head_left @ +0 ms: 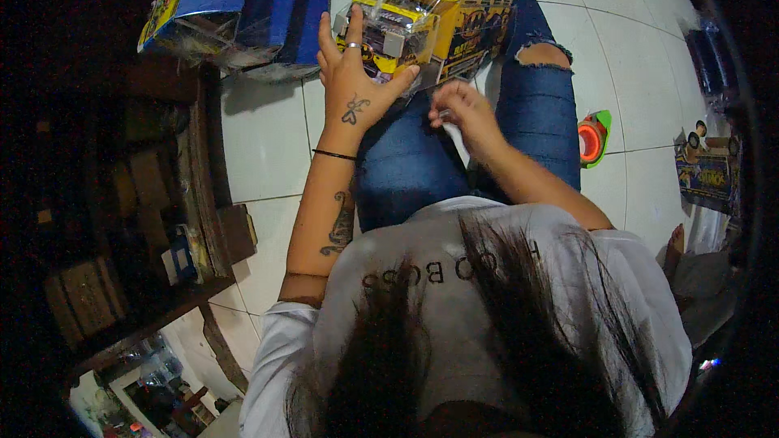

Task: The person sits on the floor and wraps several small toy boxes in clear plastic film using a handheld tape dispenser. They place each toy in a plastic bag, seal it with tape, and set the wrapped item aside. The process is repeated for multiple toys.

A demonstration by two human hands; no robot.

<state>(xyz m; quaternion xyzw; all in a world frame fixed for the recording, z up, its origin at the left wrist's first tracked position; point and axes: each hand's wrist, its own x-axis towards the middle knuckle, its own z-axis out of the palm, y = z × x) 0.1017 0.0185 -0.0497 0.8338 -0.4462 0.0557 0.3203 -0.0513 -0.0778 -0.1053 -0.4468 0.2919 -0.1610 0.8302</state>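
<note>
**Seated person steadying a boxed toy on their lap**

A person sat on a white tiled floor (pixel 268 146). Their left hand (pixel 350 81), fingers spread, pressed against a yellow toy box (pixel 430 20) at twelve o'clock on their knees. The right hand (pixel 458 109), just beside it, pinched a small pale strip (pixel 456 139). A blue package (pixel 235 0) lay at eleven o'clock, an orange-green toy (pixel 594 138) at three.

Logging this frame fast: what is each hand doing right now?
Left hand: open, fingers spread, resting on the yellow boxed toy truck with clear plastic window.
Right hand: closed, pinching a small white strip; what it is cannot be told.
</note>
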